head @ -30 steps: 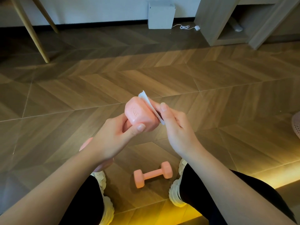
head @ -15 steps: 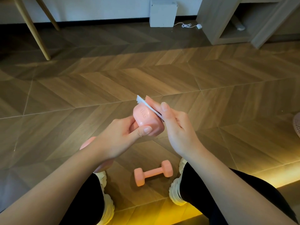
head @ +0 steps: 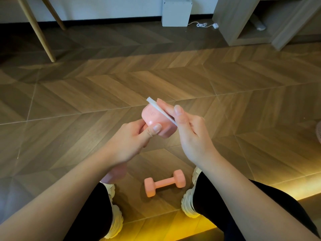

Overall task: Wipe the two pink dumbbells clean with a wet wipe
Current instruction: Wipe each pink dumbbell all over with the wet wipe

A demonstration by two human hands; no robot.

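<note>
Head view, 1 person, 2 bare hands raised over a herringbone wood floor (head: 173,80).

Item 1. Left hand (head: 128,141): closed round the handle of the held dumbbell (head: 156,122), with the thumb laid on the side of its far head. The near head shows under the left wrist.

Item 2. Right hand (head: 189,134): grasping a folded wet wipe (head: 161,110). Forefinger and thumb lie along it and press it flat on the end face of the far head, and the other fingers are curled. The wipe is seen edge-on, with 1 corner standing past the head.

Item 3. Second dumbbell (head: 164,183): lying on the floor below the hands, between 2 pale shoes (head: 188,202) and touched by neither hand.

Step in hand, as judged: wiping an end face of dumbbell 1 of 2. Whether the floor dumbbell has been wiped cannot be told.

Next move calls for the left hand to turn the handle so fresh faces meet the wipe while the right hand sweeps round the head's sides. The handle lies under the left grip, so it needs a regrip before it can be wiped.

Surroundings, all beyond the hands and well apart from them:
- white box (head: 176,12) with a cable (head: 202,24)
- wooden legs (head: 37,30), to the left
- shelf unit (head: 243,20), to the right

Obstructions: only the left fingers covering the handle. The floor dumbbell lies near the shoes and may roll if nudged.
</note>
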